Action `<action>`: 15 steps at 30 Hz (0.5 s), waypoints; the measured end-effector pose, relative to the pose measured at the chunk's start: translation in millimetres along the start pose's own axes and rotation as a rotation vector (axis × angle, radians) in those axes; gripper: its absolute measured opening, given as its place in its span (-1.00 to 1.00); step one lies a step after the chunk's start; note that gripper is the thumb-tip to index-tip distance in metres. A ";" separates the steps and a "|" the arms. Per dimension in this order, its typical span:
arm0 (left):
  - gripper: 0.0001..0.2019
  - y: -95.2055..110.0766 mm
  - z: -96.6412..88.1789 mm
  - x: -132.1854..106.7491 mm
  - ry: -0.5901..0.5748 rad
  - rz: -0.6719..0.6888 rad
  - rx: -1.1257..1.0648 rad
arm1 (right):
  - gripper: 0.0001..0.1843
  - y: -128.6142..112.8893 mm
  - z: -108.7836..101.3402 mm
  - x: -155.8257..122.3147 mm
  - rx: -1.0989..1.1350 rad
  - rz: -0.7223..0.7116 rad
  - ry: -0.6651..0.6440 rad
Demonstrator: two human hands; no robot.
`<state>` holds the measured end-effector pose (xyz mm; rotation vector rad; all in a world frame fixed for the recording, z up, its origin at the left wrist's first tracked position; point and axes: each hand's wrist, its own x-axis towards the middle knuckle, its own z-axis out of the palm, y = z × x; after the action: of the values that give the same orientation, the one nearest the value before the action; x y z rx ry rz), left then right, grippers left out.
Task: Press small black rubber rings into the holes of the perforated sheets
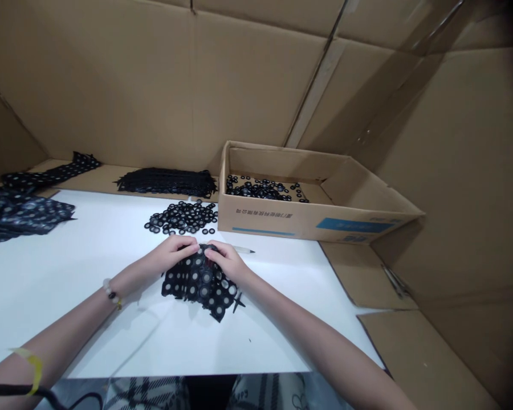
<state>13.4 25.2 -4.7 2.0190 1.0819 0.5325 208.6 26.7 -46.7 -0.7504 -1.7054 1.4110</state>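
Note:
My left hand (pixel 175 253) and my right hand (pixel 226 263) both pinch the top edge of a black perforated sheet (pixel 196 283) lying on the white table (pixel 68 285). The sheet is flexible, possibly rubber or foam, and holds several grey-centred black rings in rows. Its upper part is hidden under my fingers. Just past my hands lies a loose heap of small black rings (pixel 182 217). A thin white pen (pixel 243 249) lies beside my right hand. A small black cross-shaped scrap (pixel 238 302) sits at the sheet's lower right corner.
An open cardboard box (pixel 282 225) at the back right holds several black rings. A stack of black sheets (pixel 166 182) lies behind the heap. More sheets (pixel 17 213) lie at the far left. Cardboard panels (pixel 111 85) line the back and right.

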 end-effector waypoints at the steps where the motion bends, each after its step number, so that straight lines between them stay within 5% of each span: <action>1: -0.59 -1.3 0.1 0.5 -0.005 0.011 0.008 | -0.80 0.2 -0.7 0.6 0.020 0.023 -0.004; 6: -0.67 -2.8 -0.2 0.8 -0.043 0.125 0.132 | -0.92 0.3 -4.2 2.7 0.016 0.111 -0.057; 11: -0.73 -0.9 0.8 -2.6 0.243 0.205 0.417 | -0.89 1.7 -3.1 2.4 -0.071 0.115 -0.013; 15: -0.65 2.2 5.5 -5.4 0.162 0.299 0.521 | -0.85 0.6 0.7 0.7 -0.101 0.100 0.022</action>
<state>15.2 17.5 -6.4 2.6589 1.1002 0.6213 207.6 27.0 -47.2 -0.9142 -1.7538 1.3862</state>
